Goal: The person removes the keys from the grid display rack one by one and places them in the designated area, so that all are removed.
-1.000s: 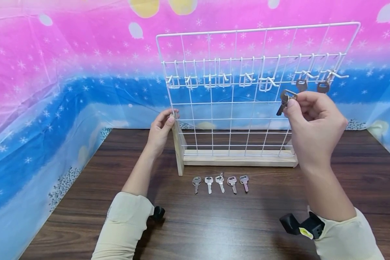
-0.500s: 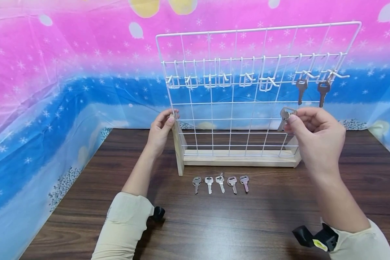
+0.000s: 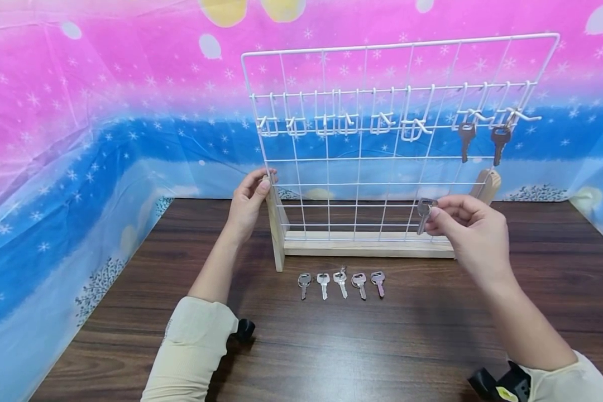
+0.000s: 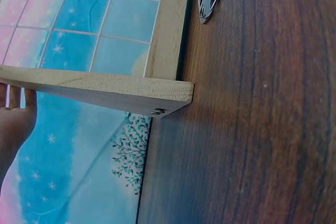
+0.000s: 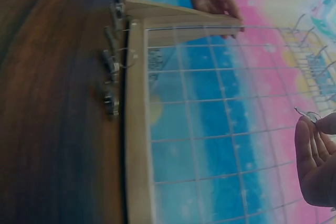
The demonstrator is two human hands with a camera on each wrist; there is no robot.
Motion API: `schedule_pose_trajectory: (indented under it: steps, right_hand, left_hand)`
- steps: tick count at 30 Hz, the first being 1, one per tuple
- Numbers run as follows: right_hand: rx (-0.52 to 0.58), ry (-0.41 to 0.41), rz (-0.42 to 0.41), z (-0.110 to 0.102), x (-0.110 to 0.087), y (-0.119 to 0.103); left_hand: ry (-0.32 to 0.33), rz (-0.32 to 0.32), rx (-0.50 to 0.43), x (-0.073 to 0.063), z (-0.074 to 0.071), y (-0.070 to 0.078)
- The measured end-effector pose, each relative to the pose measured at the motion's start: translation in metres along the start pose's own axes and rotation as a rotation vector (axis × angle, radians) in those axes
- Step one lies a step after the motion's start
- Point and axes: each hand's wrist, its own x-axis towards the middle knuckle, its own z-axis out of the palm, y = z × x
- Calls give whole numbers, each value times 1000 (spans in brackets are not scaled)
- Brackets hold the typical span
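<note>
My right hand pinches a silver key in front of the lower right part of a white wire grid rack. In the right wrist view that key sticks out edge-on from the fingertips. At the rack's left end, my left hand grips the top of the wooden side support, thumb in front. Two keys hang from hooks at the upper right, one key left of the other key. The hooks to their left carry no keys.
Several keys lie in a row on the dark wooden table, just before the rack's wooden base. Another wooden support stands at the rack's right end. A patterned cloth hangs behind and at the left.
My right hand has moved down and slightly left with the pinched key, away from the right hooks, uncovering the hanging keys and the right support. The left hand has stayed in place.
</note>
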Motion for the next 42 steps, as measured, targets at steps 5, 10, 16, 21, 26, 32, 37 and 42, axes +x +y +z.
schedule_pose_trajectory:
  steps: [5,10,16,21,26,32,37,42]
  right_hand:
    - [-8,-100,89,-1,-1,15]
    - [-71,-195,164,-1,-2,29]
    - [-60,-306,287,-2,-3,42]
    - [-18,-369,390,-4,-5,56]
    - [29,-413,478,-3,-7,69]
    - [-7,-478,548,0,-11,81]
    - [-49,-529,552,1,-13,91]
    - [-100,-539,548,2,-14,99]
  left_hand:
    - [-4,3,-9,-1,-1,0]
    - [-4,12,-4,-1,-2,1]
    - [-3,12,-8,-1,-2,0]
    - [-7,17,8,0,-2,0]
    - [-2,4,10,1,-1,1]
    - [8,-3,3,1,0,0]
    - [-3,2,3,1,0,0]
    - [-6,6,11,1,-1,0]
